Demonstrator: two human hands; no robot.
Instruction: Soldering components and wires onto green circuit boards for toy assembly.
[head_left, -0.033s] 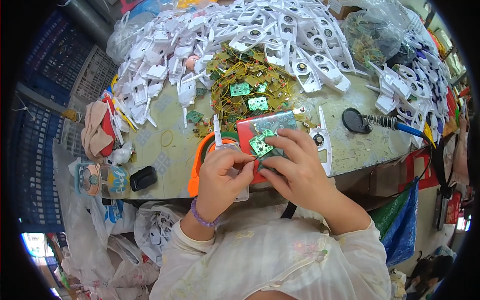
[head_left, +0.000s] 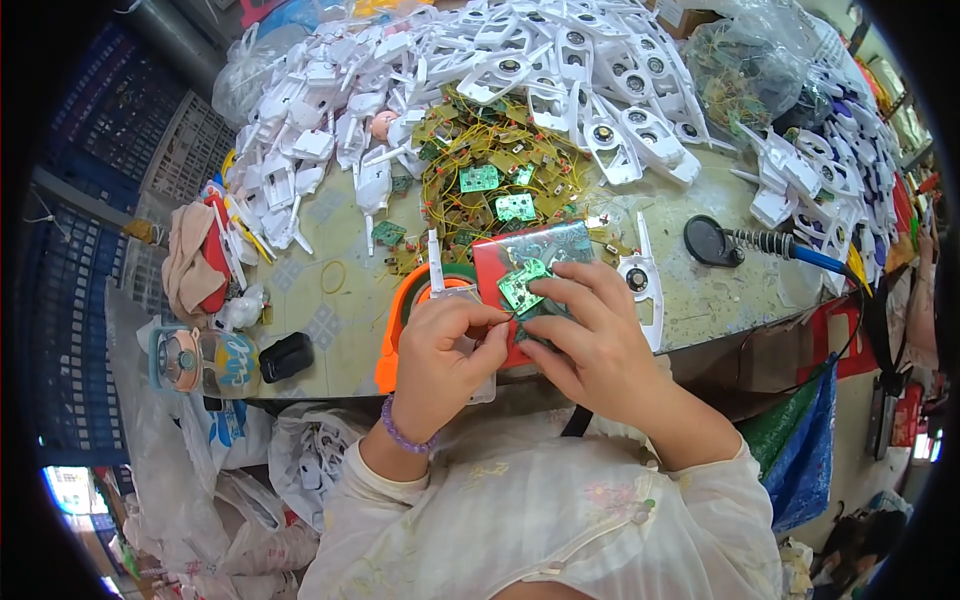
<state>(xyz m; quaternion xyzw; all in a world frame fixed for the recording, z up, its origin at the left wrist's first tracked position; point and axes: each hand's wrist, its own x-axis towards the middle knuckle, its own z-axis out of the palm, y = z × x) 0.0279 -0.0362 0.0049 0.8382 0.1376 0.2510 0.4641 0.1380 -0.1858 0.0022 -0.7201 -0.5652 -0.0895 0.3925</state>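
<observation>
A green circuit board (head_left: pixel 521 288) lies on a red and dark pad (head_left: pixel 491 258) at the table's near edge. The fingertips of my right hand (head_left: pixel 600 335) hold the board by its right side, with the fingers bent. Just below the board, my left hand (head_left: pixel 448 345) pinches a thin wire between thumb and forefinger; most of the wire is hidden. Beside my left hand stands a white plastic part (head_left: pixel 434 262), its lower portion covered by the hand. An orange ring-shaped thing (head_left: pixel 390 350) shows behind that hand.
Boards with yellow wires (head_left: pixel 500 165) are heaped beyond the pad. White plastic housings (head_left: pixel 330 110) pile up behind them. A soldering iron (head_left: pixel 800 250) rests in its coil stand at right, near a white housing with a speaker (head_left: pixel 640 280). A black case (head_left: pixel 287 357) and a bottle (head_left: pixel 180 358) are left.
</observation>
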